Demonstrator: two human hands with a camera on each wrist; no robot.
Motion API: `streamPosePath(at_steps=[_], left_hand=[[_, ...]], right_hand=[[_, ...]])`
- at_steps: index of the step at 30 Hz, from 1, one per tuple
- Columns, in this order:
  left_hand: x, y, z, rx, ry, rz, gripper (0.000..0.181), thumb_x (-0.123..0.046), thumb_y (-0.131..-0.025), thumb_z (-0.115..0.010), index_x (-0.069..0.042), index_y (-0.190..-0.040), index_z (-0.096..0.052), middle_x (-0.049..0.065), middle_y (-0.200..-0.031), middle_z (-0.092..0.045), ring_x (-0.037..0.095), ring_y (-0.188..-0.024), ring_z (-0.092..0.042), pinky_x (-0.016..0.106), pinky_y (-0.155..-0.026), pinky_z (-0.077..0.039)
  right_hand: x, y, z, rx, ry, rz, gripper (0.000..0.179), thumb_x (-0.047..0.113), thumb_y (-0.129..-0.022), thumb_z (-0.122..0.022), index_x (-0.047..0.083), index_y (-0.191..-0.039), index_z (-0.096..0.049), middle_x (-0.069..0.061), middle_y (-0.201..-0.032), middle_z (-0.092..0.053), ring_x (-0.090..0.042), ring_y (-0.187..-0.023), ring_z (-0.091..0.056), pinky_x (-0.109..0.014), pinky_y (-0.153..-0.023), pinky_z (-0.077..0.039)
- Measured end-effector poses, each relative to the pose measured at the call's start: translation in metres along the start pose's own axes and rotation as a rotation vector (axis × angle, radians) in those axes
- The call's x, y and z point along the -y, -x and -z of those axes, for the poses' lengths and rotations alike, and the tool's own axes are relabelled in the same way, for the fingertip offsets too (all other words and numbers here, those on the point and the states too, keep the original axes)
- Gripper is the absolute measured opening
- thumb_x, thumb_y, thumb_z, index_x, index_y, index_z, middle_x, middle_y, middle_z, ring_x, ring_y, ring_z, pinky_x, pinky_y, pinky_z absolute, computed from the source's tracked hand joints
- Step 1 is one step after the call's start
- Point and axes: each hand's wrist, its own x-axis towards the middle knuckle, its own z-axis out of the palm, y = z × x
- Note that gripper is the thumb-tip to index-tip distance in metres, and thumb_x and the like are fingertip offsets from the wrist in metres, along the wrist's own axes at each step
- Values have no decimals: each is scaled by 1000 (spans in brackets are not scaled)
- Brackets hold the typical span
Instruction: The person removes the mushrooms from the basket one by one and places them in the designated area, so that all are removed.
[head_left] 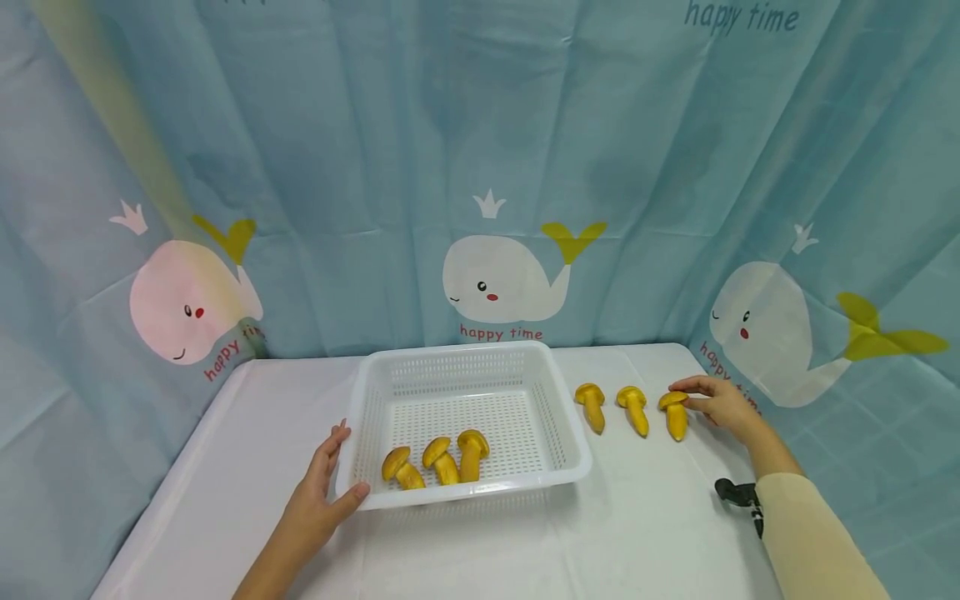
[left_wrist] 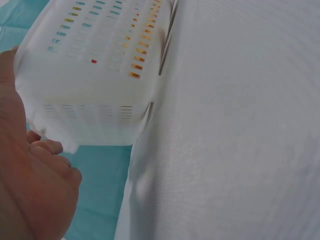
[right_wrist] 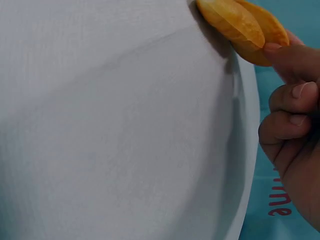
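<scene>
A white plastic basket (head_left: pixel 566 400) with a perforated floor and walls stands at the table's middle. My left hand (head_left: pixel 311 500) grips its near left corner, thumb on the front rim and fingers along the left side. Inside, near the front wall, lie three yellow-brown mushrooms (head_left: pixel 472 454). To the basket's right, a row of three more runs across the cloth. Of these, the rightmost mushroom (head_left: pixel 677 421) is pinched at its cap by my right hand (head_left: pixel 722 404). In the right wrist view, thumb and finger hold the cap edge (right_wrist: pixel 275 30), with the other fingers curled.
The other two mushrooms of the row, the left one (head_left: pixel 592 408) and the middle one (head_left: pixel 635 408), lie beside the basket. White cloth (head_left: pixel 465 554) covers the table. A blue curtain (head_left: pixel 360 275) with whale prints encloses the back and sides. A black strap piece (head_left: pixel 738 493) shows at the right wrist.
</scene>
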Motion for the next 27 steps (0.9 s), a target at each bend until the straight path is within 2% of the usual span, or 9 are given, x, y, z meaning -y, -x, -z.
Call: streamPosePath(at_steps=[5, 7, 10, 12, 15, 17, 21, 22, 27], left_hand=[[-1, 0, 1, -1, 6, 0, 88, -27, -93, -76, -19, -161, -22, 2, -172, -8, 39, -158, -3, 79, -113, -12], [0, 1, 1, -4, 4, -6, 87, -27, -93, -75, -19, -161, -21, 2, -172, -8, 30, -158, -1, 79, -114, -12], [2, 1, 0, -11, -8, -12, 87, -27, -93, -75, -19, -161, -22, 2, -172, -8, 12, -156, 0, 78, -114, -13], [3, 2, 0, -11, -7, -12, 87, -27, -93, -75, -19, -161, -22, 2, -172, -8, 6, -154, 0, 79, -114, -13], [4, 2, -2, -12, -6, -9, 87, -26, -93, -75, -19, -161, -22, 2, -172, -8, 7, -155, 0, 79, -114, -12], [3, 1, -2, -9, -6, -3, 87, -26, -93, -75, -19, -161, -22, 2, -172, -8, 18, -158, 0, 80, -113, -12], [4, 1, -3, -3, -7, -7, 87, -26, -93, -76, -19, -161, -22, 2, -172, -8, 30, -159, -2, 80, -112, -13], [3, 1, -3, -2, -12, -6, 88, -26, -93, -76, -20, -161, -22, 2, -172, -8, 36, -158, -3, 81, -112, -14], [3, 2, -1, -7, -19, -21, 88, -25, -93, -75, -22, -162, -21, 1, -172, -8, 24, -159, -1, 80, -112, -15]], right_hand=[[-1, 1, 1, 9, 36, 11, 31, 12, -102, -62, 6, -132, -65, -27, -145, -53, -20, -50, -38, -26, -49, -41], [-2, 0, 1, 4, 33, 6, 30, 11, -101, -61, 6, -131, -66, -27, -144, -53, -19, -49, -38, -26, -49, -41], [-4, -2, 0, -4, 40, 4, 29, 10, -101, -61, 8, -130, -67, -26, -143, -55, -14, -65, -48, -26, -51, -41], [-6, -4, -2, -9, 28, -3, 28, 10, -101, -62, 9, -129, -68, -25, -142, -56, -15, -67, -48, -26, -51, -41], [-9, -7, -4, -9, 11, -8, 29, 9, -101, -61, 10, -129, -68, -25, -143, -55, -20, -64, -49, -27, -49, -41], [-11, -7, -4, -2, -4, -18, 29, 7, -101, -60, 9, -130, -67, -26, -144, -54, -23, -61, -48, -27, -49, -41], [-12, -4, -5, 18, -5, -21, 32, 5, -101, -59, 8, -132, -65, -26, -147, -51, -21, -83, -54, -27, -52, -41], [-11, -3, -6, 20, -5, -23, 33, 5, -101, -59, 8, -133, -65, -25, -147, -51, -21, -82, -54, -26, -52, -41], [-4, 2, -3, 18, 31, -23, 35, 11, -101, -62, 9, -137, -61, -25, -150, -48, -17, -69, -48, -26, -53, -40]])
